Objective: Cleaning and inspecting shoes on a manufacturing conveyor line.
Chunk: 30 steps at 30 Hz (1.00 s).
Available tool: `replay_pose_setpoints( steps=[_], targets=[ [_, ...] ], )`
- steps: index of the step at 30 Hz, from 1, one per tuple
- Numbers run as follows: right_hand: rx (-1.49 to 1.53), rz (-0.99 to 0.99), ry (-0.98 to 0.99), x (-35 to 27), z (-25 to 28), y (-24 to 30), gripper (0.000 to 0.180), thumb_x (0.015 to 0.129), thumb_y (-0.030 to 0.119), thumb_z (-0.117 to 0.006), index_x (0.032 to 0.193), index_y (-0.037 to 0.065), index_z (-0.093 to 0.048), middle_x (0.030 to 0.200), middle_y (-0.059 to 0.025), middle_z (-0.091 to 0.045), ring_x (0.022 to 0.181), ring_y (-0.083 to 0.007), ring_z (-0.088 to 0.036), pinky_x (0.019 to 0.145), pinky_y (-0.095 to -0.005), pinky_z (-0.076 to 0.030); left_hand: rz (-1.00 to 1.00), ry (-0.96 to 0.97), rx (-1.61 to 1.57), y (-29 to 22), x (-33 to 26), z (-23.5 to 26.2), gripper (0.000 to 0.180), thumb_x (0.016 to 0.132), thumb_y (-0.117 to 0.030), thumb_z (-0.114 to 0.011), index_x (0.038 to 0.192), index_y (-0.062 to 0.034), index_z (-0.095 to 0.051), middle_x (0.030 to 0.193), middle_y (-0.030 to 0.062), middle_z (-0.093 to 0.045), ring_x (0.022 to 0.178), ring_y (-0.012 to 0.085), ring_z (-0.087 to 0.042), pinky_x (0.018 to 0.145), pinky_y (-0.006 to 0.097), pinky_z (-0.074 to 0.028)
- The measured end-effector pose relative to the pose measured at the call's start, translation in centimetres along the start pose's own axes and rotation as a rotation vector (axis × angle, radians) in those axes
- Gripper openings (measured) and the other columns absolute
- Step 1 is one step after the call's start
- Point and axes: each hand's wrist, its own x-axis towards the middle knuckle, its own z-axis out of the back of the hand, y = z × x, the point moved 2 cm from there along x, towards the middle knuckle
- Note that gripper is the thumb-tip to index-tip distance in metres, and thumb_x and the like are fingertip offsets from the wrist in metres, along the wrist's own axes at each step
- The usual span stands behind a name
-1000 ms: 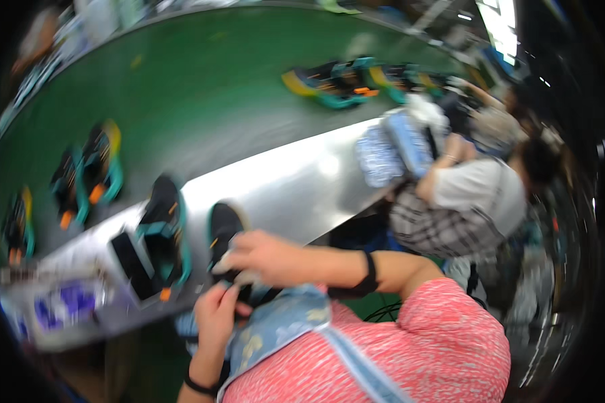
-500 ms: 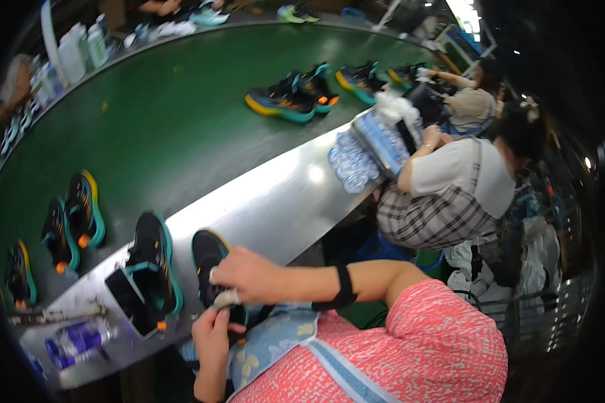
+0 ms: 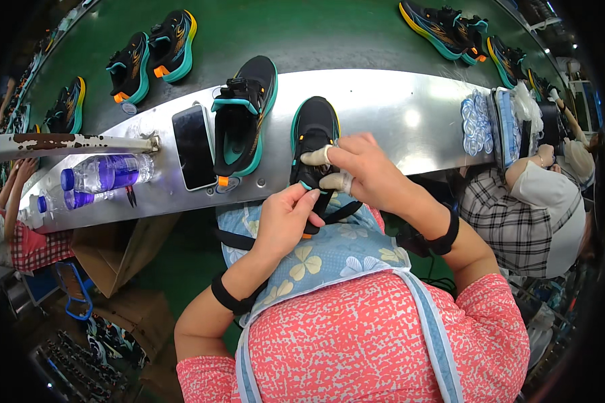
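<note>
Left fingers (image 3: 306, 203), right fingers (image 3: 341, 158) partly hide black shoe (image 3: 316, 119); exact grip unclear.

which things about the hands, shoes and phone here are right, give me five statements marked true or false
1. Both hands, left hand and right hand, are at one dark shoe. True.
2. The pale finger covers are on the left hand. False: they are on the right hand's thumb and a finger.
3. The phone lies on the metal bench. True.
4. The phone's screen is brightly lit. False: it looks dark.
5. The shoe at the hands points its toe toward the person. False: it points away.
</note>
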Motion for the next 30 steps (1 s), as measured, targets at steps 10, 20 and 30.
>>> replay_pose_setpoints(
  steps=[10, 20, 30],
  targets=[
    [0.132, -0.070, 0.020, 0.4, 1.4, 0.6, 0.040, 0.074, 0.029, -0.076, 0.104, 0.008, -0.063, 0.073, -0.0064, -0.055, 0.073, -0.0255, -0.054, 0.078, -0.0376, -0.039, 0.027, -0.002, 0.034, -0.8, -0.2, -0.7, 0.022, 0.096, -0.018, -0.053, 0.099, -0.0003, -0.065, 0.066, 0.0052, -0.066, 0.060, 0.0101, -0.065, 0.053, 0.023, -0.044],
    [0.012, -0.057, -0.044, 0.2, 1.6, 0.5, 0.042, 0.075, 0.023, -0.076, 0.114, 0.011, -0.064, 0.079, -0.0073, -0.059, 0.078, -0.0255, -0.056, 0.078, -0.0355, -0.041, 0.053, 0.006, 0.033, -0.8, 0.1, -0.9, 0.022, 0.097, -0.018, -0.051, 0.097, -0.0006, -0.064, 0.066, 0.0050, -0.066, 0.062, 0.0100, -0.065, 0.056, 0.024, -0.044],
    [-0.091, 0.022, -0.183, -0.6, 0.0, -0.1, 0.041, 0.075, 0.026, -0.077, 0.111, 0.010, -0.065, 0.083, -0.0107, -0.062, 0.072, -0.0266, -0.060, 0.070, -0.0366, -0.046, 0.083, 0.035, 0.039, -1.0, -0.2, -0.7, 0.026, 0.099, -0.017, -0.049, 0.114, -0.0009, -0.063, 0.083, 0.0059, -0.068, 0.065, 0.0072, -0.062, 0.055, 0.019, -0.041]
  ],
)
